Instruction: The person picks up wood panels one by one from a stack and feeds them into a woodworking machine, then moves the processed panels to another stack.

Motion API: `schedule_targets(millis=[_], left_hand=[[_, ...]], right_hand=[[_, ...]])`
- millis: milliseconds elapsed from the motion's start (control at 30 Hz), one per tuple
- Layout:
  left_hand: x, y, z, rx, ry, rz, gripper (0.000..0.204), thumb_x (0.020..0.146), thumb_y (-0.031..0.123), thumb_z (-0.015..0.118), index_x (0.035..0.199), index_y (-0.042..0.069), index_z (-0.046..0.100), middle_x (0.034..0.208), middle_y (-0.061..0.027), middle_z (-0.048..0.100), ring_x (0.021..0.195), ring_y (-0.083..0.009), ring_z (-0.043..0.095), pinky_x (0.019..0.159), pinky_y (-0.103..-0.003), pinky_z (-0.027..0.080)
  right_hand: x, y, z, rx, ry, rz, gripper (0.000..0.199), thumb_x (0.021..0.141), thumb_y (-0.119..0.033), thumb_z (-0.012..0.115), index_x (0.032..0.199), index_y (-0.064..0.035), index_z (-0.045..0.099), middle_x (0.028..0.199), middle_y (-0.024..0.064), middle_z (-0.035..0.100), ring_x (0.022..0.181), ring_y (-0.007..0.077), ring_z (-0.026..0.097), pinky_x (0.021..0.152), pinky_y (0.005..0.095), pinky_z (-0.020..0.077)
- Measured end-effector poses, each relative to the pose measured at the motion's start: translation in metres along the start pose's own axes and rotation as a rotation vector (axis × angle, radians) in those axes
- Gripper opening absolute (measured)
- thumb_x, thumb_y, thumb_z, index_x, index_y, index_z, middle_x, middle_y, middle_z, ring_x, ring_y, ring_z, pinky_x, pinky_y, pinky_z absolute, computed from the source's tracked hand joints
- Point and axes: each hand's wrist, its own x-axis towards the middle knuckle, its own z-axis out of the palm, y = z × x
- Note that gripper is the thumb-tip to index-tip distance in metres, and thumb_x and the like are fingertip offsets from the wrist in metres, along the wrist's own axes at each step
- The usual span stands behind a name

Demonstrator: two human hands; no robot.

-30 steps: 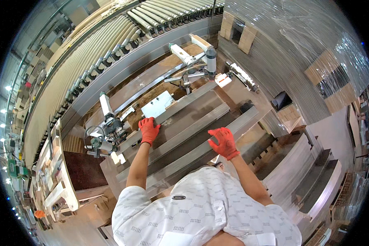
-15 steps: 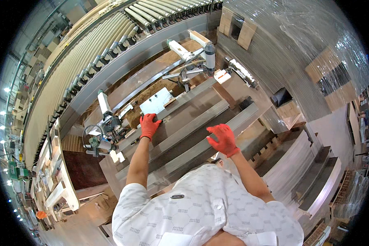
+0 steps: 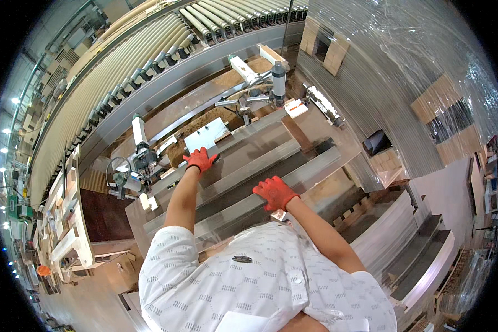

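Note:
Both my hands wear red gloves. My left hand (image 3: 201, 160) is bent over the rear grey strip, with a small dark piece (image 3: 216, 158) at its fingertips; what lies under the palm is hidden. My right hand (image 3: 276, 193) rests on the nearest long grey strip (image 3: 315, 167), fingers spread over its surface. A middle grey strip (image 3: 276, 156) runs parallel between the two hands. Just beyond my left hand sits a white plate (image 3: 207, 136) with small dark dots.
Machine arms with cylinders stand at left (image 3: 143, 157) and beyond the strips (image 3: 278, 83). A roller conveyor (image 3: 149, 50) curves along the back. A tall film-wrapped stack (image 3: 365, 72) stands at right, more grey boards (image 3: 418, 257) below it. A wooden bench (image 3: 74, 221) is at left.
My right hand has moved left and slightly down, from hovering with fingers apart onto the near strip. My left hand has shifted slightly farther away. The view has turned a little.

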Motion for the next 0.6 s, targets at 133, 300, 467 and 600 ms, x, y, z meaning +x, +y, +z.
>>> schedule_targets(millis=[133, 300, 467, 600], left_hand=[[0.008, 0.003, -0.008, 0.014, -0.11, -0.068, 0.104, 0.09, 0.086, 0.052, 0.158, 0.008, 0.04, 0.161, -0.024, 0.047, 0.15, -0.0465, 0.043, 0.119, -0.081, 0.017], [0.014, 0.004, 0.001, 0.064, -0.052, -0.097, 0.099, 0.091, 0.086, 0.052, 0.153, 0.01, 0.045, 0.158, -0.0233, 0.05, 0.144, -0.0446, 0.051, 0.117, -0.077, 0.027], [0.015, 0.009, -0.01, 0.076, -0.107, -0.12, 0.103, 0.09, 0.087, 0.053, 0.158, 0.011, 0.041, 0.16, -0.0244, 0.048, 0.146, -0.0448, 0.048, 0.118, -0.076, 0.027], [0.011, 0.013, -0.009, 0.065, -0.15, -0.118, 0.107, 0.088, 0.088, 0.054, 0.162, 0.014, 0.037, 0.163, -0.0234, 0.045, 0.149, -0.0438, 0.046, 0.119, -0.076, 0.024]], right_hand=[[0.006, 0.009, 0.016, -0.001, 0.045, -0.006, 0.058, 0.074, -0.036, 0.087, 0.122, -0.0164, 0.064, 0.113, 0.0076, 0.069, 0.109, 0.0296, 0.068, 0.089, 0.0476, 0.0492], [0.007, 0.014, 0.024, 0.01, 0.091, -0.047, 0.051, 0.076, -0.031, 0.083, 0.122, -0.0171, 0.064, 0.111, 0.007, 0.07, 0.108, 0.0286, 0.069, 0.087, 0.0479, 0.05], [0.008, 0.017, 0.021, 0.036, 0.058, -0.038, 0.051, 0.077, -0.03, 0.082, 0.122, -0.0173, 0.064, 0.109, 0.0082, 0.071, 0.105, 0.0297, 0.07, 0.086, 0.0486, 0.0505], [0.002, 0.016, 0.017, 0.043, 0.057, -0.04, 0.053, 0.076, -0.032, 0.084, 0.123, -0.017, 0.063, 0.109, 0.0093, 0.072, 0.104, 0.0306, 0.071, 0.085, 0.0482, 0.051]])
